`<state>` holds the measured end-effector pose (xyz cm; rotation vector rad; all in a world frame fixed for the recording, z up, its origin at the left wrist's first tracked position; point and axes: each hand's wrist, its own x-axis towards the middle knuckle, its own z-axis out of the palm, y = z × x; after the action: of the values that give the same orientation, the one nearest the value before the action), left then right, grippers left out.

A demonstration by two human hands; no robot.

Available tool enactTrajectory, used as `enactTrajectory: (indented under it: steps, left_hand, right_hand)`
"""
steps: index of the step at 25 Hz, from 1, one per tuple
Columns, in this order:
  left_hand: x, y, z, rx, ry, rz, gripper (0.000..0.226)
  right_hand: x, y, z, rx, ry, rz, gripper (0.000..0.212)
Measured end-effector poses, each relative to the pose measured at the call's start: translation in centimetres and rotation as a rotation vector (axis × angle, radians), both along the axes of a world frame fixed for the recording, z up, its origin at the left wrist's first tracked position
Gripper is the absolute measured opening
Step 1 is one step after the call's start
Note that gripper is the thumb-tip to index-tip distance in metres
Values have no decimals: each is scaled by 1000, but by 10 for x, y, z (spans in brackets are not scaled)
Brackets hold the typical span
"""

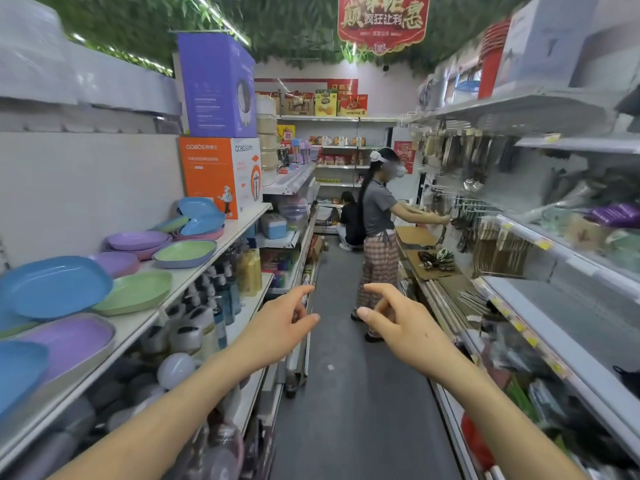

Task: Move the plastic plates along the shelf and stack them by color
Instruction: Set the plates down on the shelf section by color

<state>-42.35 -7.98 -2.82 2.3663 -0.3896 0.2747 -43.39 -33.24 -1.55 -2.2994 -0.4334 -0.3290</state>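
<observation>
Now, aisle (346, 393): a shop's grey floor is running away between stocked racks, with snack cartons crowding the far end.
Left shelf (242, 220): its white board is carrying the plastic plates, mixed in colour, from the near left corner up to the far boxes.
Boxes: an orange box (214, 174) with a purple box (214, 84) on top is closing off the shelf's far end, just beside the farthest plates.
Shoppers: a standing person (379, 216) is reaching into the right rack mid-aisle and a crouching person (351, 220) is working behind, both well apart from the plates.
Plates: a blue plate (55, 287) is leaning over a green plate (135, 292); a purple plate (69, 341) and a second blue plate (17, 372) are lying nearer still. Farther off, a purple stack (136, 240), a green-on-lilac pair (185, 252) and a tilted blue stack (201, 216) are sitting unsorted.
Handling: they are looking light, stiff and smooth, probably slippery when nested; lifting each by its raised rim, thumb above and fingers beneath, is looking like the soundest hold.
Hands: the left hand (277, 327) and right hand (398, 323) are hovering over the aisle, fingers loosely spread, holding nothing, apart from the shelf.
Pump bottles (221, 299): standing on the board below, they are risking a knock should a plate slide off the edge.
</observation>
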Motion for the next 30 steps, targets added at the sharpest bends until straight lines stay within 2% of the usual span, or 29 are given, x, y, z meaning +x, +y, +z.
enactTrajectory:
  steps: [7,11,14,26,30]
  left_hand:
    - [108,-34,15,40,-20,121,56]
    - [164,-43,20,-3,-63,255,55]
    - [199,-42,9,53,-38,298,54]
    - [392,30,-7,46,-37,504,52]
    - [443,65,1,29,-83,574,53]
  right_hand:
    - [136,-38,11,-35,23,159,47]
    - [217,-46,12,-20,6,264,49]
    - [264,-41,8,-16,31,344,47]
    - [500,47,0,-52,25,550,49]
    - [565,94,8,19,6,591,44]
